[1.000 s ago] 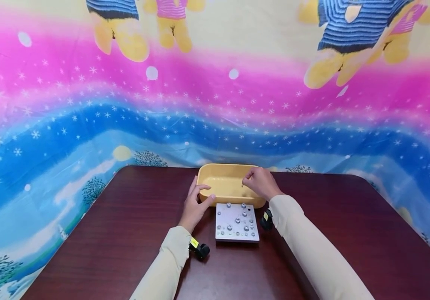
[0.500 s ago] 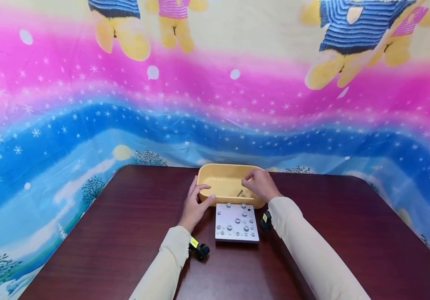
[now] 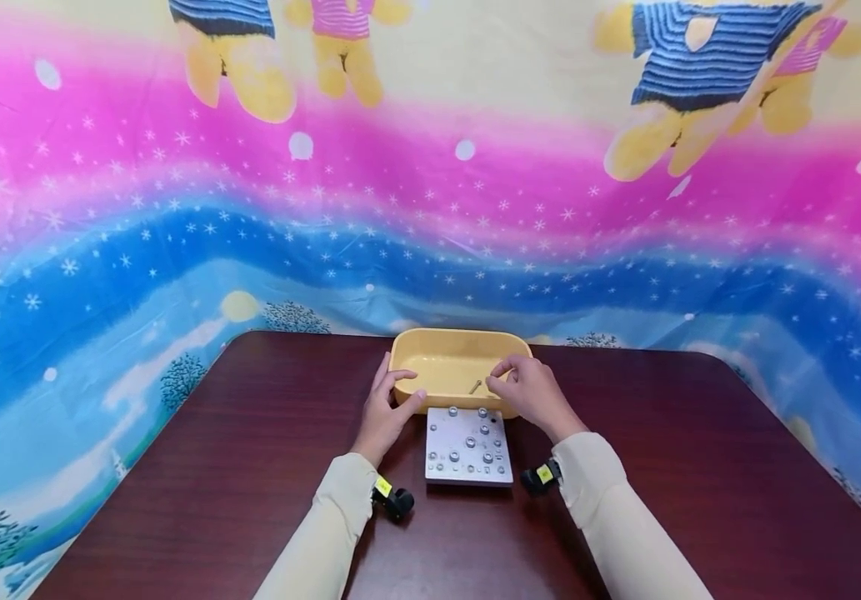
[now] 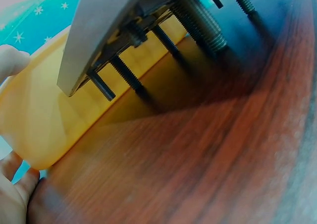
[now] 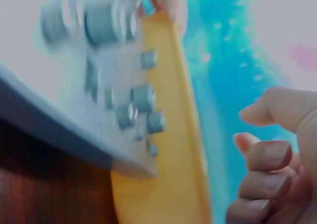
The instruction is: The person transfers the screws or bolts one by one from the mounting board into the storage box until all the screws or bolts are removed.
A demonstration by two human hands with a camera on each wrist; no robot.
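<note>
A yellow plastic bin stands near the table's far edge. My left hand holds its left end, thumb at the front rim and the other fingers round the side. One small screw lies on the bin's floor toward the right. Above the bin's right end is my right hand; in the right wrist view its thumb and index finger stand apart with nothing between them. In front of the bin is a metal plate with several socket-head bolts; the left wrist view shows threaded shanks hanging under it.
The dark red wooden table extends to both sides and in front of the plate. A printed cloth backdrop hangs behind it. Each wrist wears a small black camera, close to the plate's sides.
A second ago my right fingertips held the screw over the bin; it dropped to the bin's floor. My right hand has since spread its fingers and shifted slightly right. The left hand keeps its hold.
</note>
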